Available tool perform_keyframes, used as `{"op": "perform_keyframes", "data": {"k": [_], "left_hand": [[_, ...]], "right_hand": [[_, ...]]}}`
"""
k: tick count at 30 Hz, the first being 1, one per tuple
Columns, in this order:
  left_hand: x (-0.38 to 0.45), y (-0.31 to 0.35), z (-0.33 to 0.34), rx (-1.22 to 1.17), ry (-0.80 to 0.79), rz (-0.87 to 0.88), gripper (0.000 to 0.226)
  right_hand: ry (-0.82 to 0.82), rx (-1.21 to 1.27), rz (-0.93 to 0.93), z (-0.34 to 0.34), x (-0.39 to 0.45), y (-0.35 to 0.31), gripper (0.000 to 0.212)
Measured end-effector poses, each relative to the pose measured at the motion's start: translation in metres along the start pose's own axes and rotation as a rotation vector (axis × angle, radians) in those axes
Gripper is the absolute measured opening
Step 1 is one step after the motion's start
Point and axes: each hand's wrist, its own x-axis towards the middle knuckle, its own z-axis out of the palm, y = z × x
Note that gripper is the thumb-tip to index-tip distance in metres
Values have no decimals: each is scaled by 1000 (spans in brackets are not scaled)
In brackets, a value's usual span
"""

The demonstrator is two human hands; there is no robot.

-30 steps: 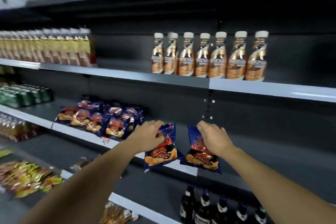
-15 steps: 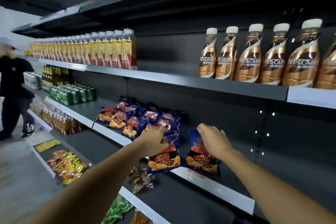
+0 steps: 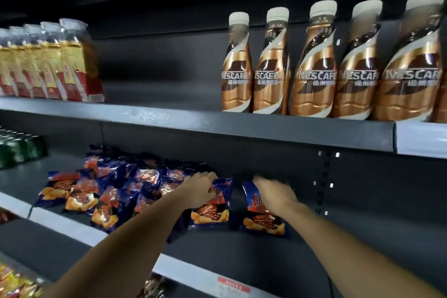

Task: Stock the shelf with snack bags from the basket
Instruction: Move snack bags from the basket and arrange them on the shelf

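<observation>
Left hand [image 3: 202,187]: grip curled down over the top edge of one blue snack bag [image 3: 212,210], fingers closed on it; bag lies on the middle shelf [image 3: 242,247], just right of the stocked pile.
Right hand [image 3: 274,192]: blurred; fingers bent over the upper end of a second blue snack bag [image 3: 262,219], grip apparently closed on it; this bag lies on the same shelf, just beside the first, a narrow gap between the two.
Snack bags in hand: two, one per hand.
Pile of snack bags [image 3: 108,191]: same blue wrapper with orange chips printed; overlapping in rows to the left of the left hand; roughly ten or more, exact count cannot be told.
Upper shelf [image 3: 193,120]: five brown coffee bottles [image 3: 312,63] with white caps standing in a row at right, a sixth partly cut by the frame edge; a row of yellow-and-red drink bottles [image 3: 63,63] at left, at least five visible, blurred.
Far left, middle level: green cans [image 3: 21,150], count unclear.
Shelf edge below: one red price tag [image 3: 233,285].
</observation>
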Motion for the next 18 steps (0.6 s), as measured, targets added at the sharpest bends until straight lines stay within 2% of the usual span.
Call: {"op": "perform_keyframes", "data": {"k": [5,10,18], "left_hand": [[61,-24,17,57,-33,58,39],[105,-50,29,85,-28,141,42],[145,-58,45,-25,-82,283,44]], "right_hand": [[44,-83,62,7,15,11,48],[35,-72,164,25,43,9,40],[9,-50,240,53,83,-2,32]]}}
